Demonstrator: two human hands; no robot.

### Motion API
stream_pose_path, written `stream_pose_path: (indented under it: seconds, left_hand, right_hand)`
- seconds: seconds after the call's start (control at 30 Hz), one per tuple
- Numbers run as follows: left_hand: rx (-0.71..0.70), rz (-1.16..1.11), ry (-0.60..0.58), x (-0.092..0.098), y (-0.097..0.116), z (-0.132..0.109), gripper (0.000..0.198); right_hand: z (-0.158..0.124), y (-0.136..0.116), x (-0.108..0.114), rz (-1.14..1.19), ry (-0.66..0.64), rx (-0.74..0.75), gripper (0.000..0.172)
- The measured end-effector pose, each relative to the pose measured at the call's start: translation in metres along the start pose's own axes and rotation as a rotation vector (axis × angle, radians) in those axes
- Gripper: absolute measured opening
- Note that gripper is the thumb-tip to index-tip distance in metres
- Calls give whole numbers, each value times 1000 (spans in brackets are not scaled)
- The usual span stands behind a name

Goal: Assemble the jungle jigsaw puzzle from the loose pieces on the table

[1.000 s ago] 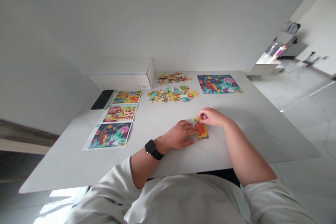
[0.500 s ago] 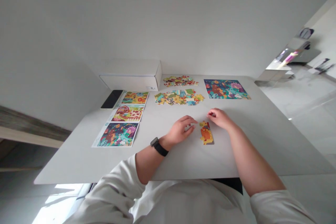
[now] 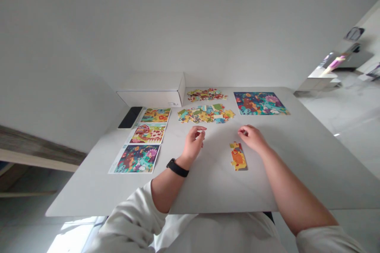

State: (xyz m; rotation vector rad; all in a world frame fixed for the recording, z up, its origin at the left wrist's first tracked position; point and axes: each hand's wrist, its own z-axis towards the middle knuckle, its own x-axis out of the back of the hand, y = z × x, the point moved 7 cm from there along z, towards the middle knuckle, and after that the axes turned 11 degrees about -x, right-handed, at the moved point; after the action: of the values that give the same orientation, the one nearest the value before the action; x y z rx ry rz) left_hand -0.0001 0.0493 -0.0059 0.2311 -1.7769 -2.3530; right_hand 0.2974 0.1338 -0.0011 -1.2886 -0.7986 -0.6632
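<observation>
**Right-hand grip** (image 3: 251, 137): fingers loosely curved, tips pointing left and down toward the counter, nothing visibly held. **Left-hand grip** (image 3: 192, 142): fingers curled together and raised, thumb alongside; whether a small piece sits inside the curl cannot be told.

**Orange-and-yellow strip of joined cardboard jigsaw pieces** (image 3: 238, 156): lies flat on the counter between the hands, long axis running near to far with a slight lean. It sits just near and left of the right-hand grip, close but not touching, and that hand is clearly the nearer of the two. The left-hand grip is well to its left.

**Black wristwatch** (image 3: 177, 168): strapped to the left wrist, with no readable face.

**White long-sleeved top** (image 3: 213, 233): worn by the person, sleeves pushed up.

**Pale smooth counter** (image 3: 208, 193): carries everything listed here.

**Two loose heaps of multicoloured jigsaw pieces** (image 3: 206, 114): far centre, one behind the other.

**Blue-green animal picture** (image 3: 259, 103): flat, far right.

**Three printed picture sheets** (image 3: 147, 133): in a column at left.

**Black slab phone** (image 3: 130, 117): far left.

**White cardboard box** (image 3: 151, 95): at the far edge, with a small label too small to read.
</observation>
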Motion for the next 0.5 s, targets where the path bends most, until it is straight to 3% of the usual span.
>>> stream_pose_path:
  seconds: [0.23, 0.3, 0.5]
  left_hand:
    - [19, -7, 56, 11, -7, 10, 27]
    - [-17, 43, 32, 10, -7, 12, 24]
    - [-155, 174, -12, 8, -2, 12, 18]
  right_hand:
    - [28, -37, 0, -65, 17, 143, 25]
    - [38, -53, -12, -160, 15, 186, 33]
    - [50, -80, -56, -335, -85, 125, 44]
